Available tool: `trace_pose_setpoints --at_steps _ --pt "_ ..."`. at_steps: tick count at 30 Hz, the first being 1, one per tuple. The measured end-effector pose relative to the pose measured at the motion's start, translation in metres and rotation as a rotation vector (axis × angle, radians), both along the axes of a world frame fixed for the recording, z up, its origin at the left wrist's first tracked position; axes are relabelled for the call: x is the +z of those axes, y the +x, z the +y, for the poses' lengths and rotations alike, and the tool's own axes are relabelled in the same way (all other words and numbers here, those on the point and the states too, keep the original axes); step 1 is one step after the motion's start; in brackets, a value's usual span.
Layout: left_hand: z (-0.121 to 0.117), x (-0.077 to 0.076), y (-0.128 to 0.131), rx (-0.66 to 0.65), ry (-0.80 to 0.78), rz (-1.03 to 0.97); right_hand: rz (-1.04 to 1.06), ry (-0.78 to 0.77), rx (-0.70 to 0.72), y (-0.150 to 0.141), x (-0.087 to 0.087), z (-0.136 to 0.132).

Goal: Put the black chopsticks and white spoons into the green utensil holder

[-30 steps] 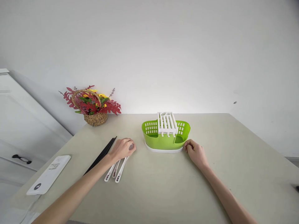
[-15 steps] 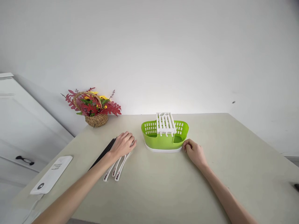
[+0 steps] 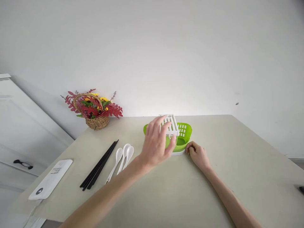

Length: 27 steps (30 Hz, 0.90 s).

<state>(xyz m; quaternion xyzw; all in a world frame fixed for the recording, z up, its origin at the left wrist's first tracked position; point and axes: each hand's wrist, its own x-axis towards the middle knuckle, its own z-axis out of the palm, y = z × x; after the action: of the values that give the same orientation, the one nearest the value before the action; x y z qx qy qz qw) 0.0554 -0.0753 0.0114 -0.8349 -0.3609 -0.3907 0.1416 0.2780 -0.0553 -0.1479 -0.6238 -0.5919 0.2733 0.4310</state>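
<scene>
My left hand (image 3: 158,139) reaches in front of the green cutlery basket (image 3: 186,134), thumb and fingers spread apart around the near side of the white slotted rack (image 3: 174,125) on top. It covers the basket's left part, and whether the fingertips touch the rack I cannot tell. Curled into a loose fist, my right hand (image 3: 197,155) rests on the table by the right end of the basket's white base tray (image 3: 178,153). Three white spoons (image 3: 118,155) lie left of my left hand, their handles partly behind the forearm. Several black chopsticks (image 3: 99,166) lie beside them.
A wicker basket (image 3: 97,123) of red leaves and yellow flowers stands at the back left by the wall. A flat white device (image 3: 51,179) with a cable lies on the left of the table (image 3: 225,139). A white cabinet (image 3: 23,126) stands further left.
My left hand has moved right, from above the spoons and chopsticks to the basket's rack, and its fingers have spread. The spoon bowls are now uncovered. My right hand has stayed in place.
</scene>
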Motion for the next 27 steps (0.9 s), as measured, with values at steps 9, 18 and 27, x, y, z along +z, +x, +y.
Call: trace_pose_setpoints --at_steps 9,18,27 --pt "0.028 -0.025 0.013 0.014 0.023 0.175 -0.006 -0.005 -0.001 -0.001 0.001 0.000" --pt "0.077 -0.008 -0.057 0.195 0.001 0.107 -0.015 -0.050 -0.024 0.000 0.002 -0.003" --pt "0.101 0.001 -0.143 0.362 -0.044 0.083 -0.020 -0.051 -0.024 0.000 0.003 -0.003"
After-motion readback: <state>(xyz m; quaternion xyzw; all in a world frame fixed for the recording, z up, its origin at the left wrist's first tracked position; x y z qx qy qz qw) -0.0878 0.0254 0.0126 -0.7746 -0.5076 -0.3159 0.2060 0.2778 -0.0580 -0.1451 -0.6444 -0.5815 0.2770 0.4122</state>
